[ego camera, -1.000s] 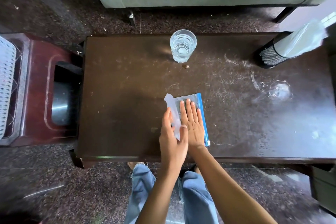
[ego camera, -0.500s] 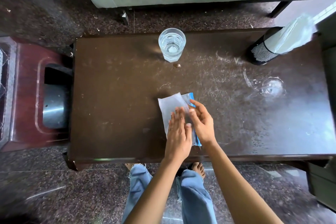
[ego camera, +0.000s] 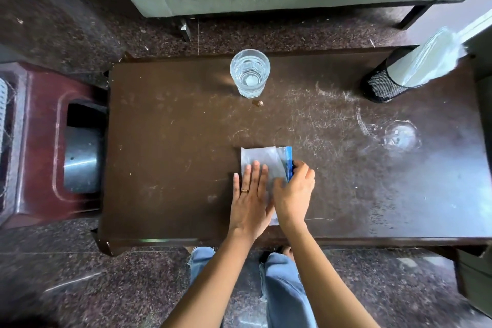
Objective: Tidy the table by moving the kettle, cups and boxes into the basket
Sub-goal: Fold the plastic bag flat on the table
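So the thing getting handled right now is a clear plastic bag [ego camera: 266,165] with a blue zip strip, lying flat near the front edge of the table [ego camera: 173,154], about the middle of its length. A second ago it was only half folded, with the left hand edge-on beside it and the right hand pressing it flat. Now the flap has gone over and it's a neater rectangle. The left hand [ego camera: 250,194] lies on it palm down, fingers straight and spread, nothing gripped, just pinning it. The right hand [ego camera: 294,192] is at the bag's right side, fingers curled and pinching the blue strip.

My read: that's folding, not really the listed job yet. The bag isn't a kettle, cup or box, so maybe it's just getting squared away before it goes.

Further out, a glass of water [ego camera: 249,73] stands by the back edge, well apart from the hands and untouched. A tiny brown crumb [ego camera: 257,103] lies just in front of it. At the back right corner there's a black mesh holder [ego camera: 383,86] with a pale roll [ego camera: 426,58] leaning out of it. Off the left end is a dark red stool [ego camera: 40,141], and a sliver of white lattice [ego camera: 2,104] at the frame's left edge could be the basket, can't tell for sure. No kettle or boxes in sight, so the glass looks like the main thing left.
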Tool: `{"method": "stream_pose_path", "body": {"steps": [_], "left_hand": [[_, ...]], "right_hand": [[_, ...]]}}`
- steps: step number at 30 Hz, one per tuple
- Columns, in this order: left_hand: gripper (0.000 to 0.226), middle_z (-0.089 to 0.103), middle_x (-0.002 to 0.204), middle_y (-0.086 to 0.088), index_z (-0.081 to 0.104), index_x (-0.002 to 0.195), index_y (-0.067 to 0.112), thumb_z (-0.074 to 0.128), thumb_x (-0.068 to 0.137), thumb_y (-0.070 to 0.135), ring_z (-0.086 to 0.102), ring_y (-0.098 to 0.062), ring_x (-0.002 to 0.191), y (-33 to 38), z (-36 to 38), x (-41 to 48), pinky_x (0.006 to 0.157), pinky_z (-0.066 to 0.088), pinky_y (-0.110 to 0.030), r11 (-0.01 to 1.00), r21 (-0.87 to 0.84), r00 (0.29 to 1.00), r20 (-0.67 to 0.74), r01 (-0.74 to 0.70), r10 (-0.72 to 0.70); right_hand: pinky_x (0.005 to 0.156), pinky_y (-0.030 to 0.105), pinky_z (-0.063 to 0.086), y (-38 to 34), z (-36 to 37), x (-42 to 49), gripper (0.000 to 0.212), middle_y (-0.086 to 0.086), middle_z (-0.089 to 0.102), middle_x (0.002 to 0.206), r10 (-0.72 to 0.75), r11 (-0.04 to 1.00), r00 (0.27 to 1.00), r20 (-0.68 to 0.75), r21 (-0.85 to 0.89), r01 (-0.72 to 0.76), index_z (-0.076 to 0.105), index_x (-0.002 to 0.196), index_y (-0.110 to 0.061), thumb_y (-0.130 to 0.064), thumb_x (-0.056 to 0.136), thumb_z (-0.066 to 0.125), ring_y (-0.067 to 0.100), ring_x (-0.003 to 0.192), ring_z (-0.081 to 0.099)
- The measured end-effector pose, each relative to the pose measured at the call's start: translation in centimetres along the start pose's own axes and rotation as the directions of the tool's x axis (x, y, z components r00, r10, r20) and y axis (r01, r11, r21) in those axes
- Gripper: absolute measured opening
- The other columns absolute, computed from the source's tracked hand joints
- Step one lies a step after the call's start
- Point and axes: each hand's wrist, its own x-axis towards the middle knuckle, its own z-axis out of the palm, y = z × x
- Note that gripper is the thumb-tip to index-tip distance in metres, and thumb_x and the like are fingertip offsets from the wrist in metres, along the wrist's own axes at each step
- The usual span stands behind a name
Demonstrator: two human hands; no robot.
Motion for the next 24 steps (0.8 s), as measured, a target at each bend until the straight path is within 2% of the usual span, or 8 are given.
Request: {"method": "stream_pose_path", "body": {"steps": [4,7,11,13,16,18,21,24], "left_hand": [[0.066,0.015,0.157,-0.014,0.016,0.151,0.017,0.021,0.092,0.045,0.018,-0.033,0.145,-0.2,0.1,-0.1,0.114,0.005,-0.051,0.998,0.026,0.999,-0.007,-0.054,0.054],[0.066,0.024,0.156,-0.011,0.022,0.15,0.027,0.027,0.088,0.05,0.024,-0.031,0.143,-0.4,-0.3,0.2,0.114,0.007,-0.052,0.998,-0.038,0.999,-0.003,-0.05,0.05],[0.055,0.04,0.15,-0.006,0.04,0.14,0.024,0.035,0.088,0.042,0.037,-0.024,0.139,-1.1,-1.9,0.5,0.111,0.033,-0.053,0.985,-0.161,0.997,-0.058,-0.059,0.05],[0.046,0.046,0.144,-0.006,0.045,0.136,0.015,0.044,0.092,0.03,0.039,-0.019,0.137,-2.0,-2.7,0.5,0.11,0.037,-0.046,0.929,-0.363,0.98,-0.199,-0.075,0.002],[0.052,0.041,0.139,-0.008,0.043,0.133,0.008,0.065,0.088,0.024,0.041,-0.012,0.129,-4.3,-4.8,0.4,0.107,0.033,-0.018,0.676,-0.734,0.912,-0.232,0.063,-0.337],[0.058,0.038,0.136,-0.004,0.042,0.133,0.01,0.069,0.085,0.027,0.047,-0.009,0.118,-6.0,-6.9,0.4,0.095,0.04,-0.017,0.406,-0.896,0.86,-0.059,0.178,-0.508],[0.035,0.061,0.124,0.004,0.057,0.117,0.023,0.067,0.085,0.033,0.061,-0.006,0.105,-9.2,-9.7,0.0,0.081,0.049,-0.017,0.057,-0.962,0.887,0.223,0.267,-0.403],[0.015,0.073,0.1,0.0,0.069,0.099,0.022,0.066,0.087,0.031,0.067,-0.02,0.096,-12.2,-11.7,-1.0,0.082,0.052,-0.035,0.005,-0.966,0.908,0.24,0.257,-0.343]], "right_hand": [[0.082,0.046,0.049,-1.1,-0.1,0.2,0.042,0.017,0.052,0.111,0.073,0.993,0.996,0.042,-0.092,-0.068,0.047,0.117,-0.004,-0.023,0.084,0.063,0.036,0.1,0.05],[0.083,0.045,0.045,-1.7,-0.3,0.8,0.035,0.016,0.059,0.104,0.09,0.991,0.993,0.071,-0.102,-0.083,0.049,0.108,-0.003,-0.027,0.085,0.061,0.036,0.096,0.049],[0.079,0.042,0.039,-2.2,-0.5,1.5,0.02,0.016,0.062,0.084,0.047,0.989,0.99,0.133,-0.144,-0.027,0.057,0.082,-0.003,-0.021,0.089,0.05,0.032,0.086,0.043],[0.076,0.039,0.036,-2.9,-0.8,1.6,0.023,0.015,0.053,0.078,0.076,0.997,0.979,0.189,0.001,-0.077,0.047,0.07,-0.006,-0.016,0.09,0.046,0.031,0.08,0.043],[0.062,0.033,0.035,-4.8,-1.4,1.2,0.023,0.009,0.047,0.07,0.107,0.95,0.953,0.282,0.253,-0.182,0.042,0.073,-0.001,-0.014,0.091,0.043,0.02,0.063,0.039],[0.056,0.03,0.033,-6.2,-1.5,0.7,0.024,0.006,0.046,0.068,0.077,0.931,0.946,0.315,0.317,-0.181,0.043,0.079,0.003,-0.015,0.093,0.042,0.016,0.06,0.036],[0.058,0.034,0.034,-8.9,-0.4,-0.3,0.031,0.006,0.045,0.069,-0.003,0.912,0.936,0.353,0.386,-0.142,0.042,0.082,0.003,-0.024,0.096,0.044,0.016,0.062,0.036],[0.058,0.034,0.039,-12.3,0.8,-1.5,0.038,0.001,0.048,0.068,-0.055,0.887,0.914,0.402,0.44,-0.141,0.046,0.078,-0.006,-0.04,0.095,0.048,0.013,0.061,0.042]]}}
